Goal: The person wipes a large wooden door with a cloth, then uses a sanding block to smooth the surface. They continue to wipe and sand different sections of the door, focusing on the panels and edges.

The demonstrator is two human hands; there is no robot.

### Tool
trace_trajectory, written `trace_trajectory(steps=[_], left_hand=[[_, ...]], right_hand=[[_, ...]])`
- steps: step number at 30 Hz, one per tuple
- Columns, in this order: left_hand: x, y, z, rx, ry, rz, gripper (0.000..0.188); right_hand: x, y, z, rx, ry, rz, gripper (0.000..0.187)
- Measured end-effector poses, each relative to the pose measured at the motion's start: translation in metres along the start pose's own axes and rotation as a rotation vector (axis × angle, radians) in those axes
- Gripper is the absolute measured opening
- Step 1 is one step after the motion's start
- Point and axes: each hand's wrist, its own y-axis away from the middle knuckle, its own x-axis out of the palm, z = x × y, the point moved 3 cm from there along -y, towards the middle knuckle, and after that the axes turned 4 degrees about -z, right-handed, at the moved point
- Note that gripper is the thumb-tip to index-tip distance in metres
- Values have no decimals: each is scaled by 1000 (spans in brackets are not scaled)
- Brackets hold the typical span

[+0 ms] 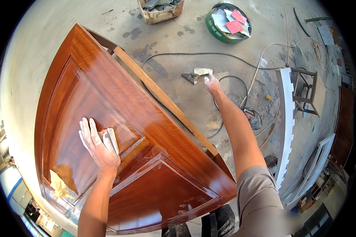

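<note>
A glossy reddish-brown wooden panel door [106,87] lies in front of me, with recessed panels and moulded edges. My left hand [97,148] rests on it, dusted with white powder, fingers stretched forward. A folded, pale piece of sandpaper [113,141] sticks up beside the thumb, pinched against the hand. My right arm reaches out past the door's far edge. Closed fingers of my right hand [212,83], also powdery, grip worn sandpaper [203,71] with a pale sheet and a dark pointed part [188,77]. How these pieces join cannot be made out.
A green round tub [214,32] holds grey, white and red sheets; a worn box [162,16] of dark scraps stands beside it. Cables [197,53] cross the stained floor. A white frame piece [285,118] and a wooden stool [306,93] stand right. Torn yellowish paper [59,185] lies on the door.
</note>
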Motion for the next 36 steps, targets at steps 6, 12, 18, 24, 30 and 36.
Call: trace_trajectory(steps=[6,12,18,24,30,36], left_hand=[[0,-2,-2,11,16,26,58],[-7,4,5,3,-72,21,59],[8,3,9,82,-35,-41,56],[20,10,28,122,-115,-114,55],[44,-4,52,123,-29,-112,58],[61,-14,59,55,-79,-119,63]], right_hand=[[34,-45,-10,117,-306,-73,70],[-15,34,-26,193,-1253,-168,22],[-146,186,-60,701,-2233,694,36],[-199,347,-41,531,-2463,831,46],[-210,447,-41,318,-2568,853,53],[-187,568,-18,178,-2383,579,41]])
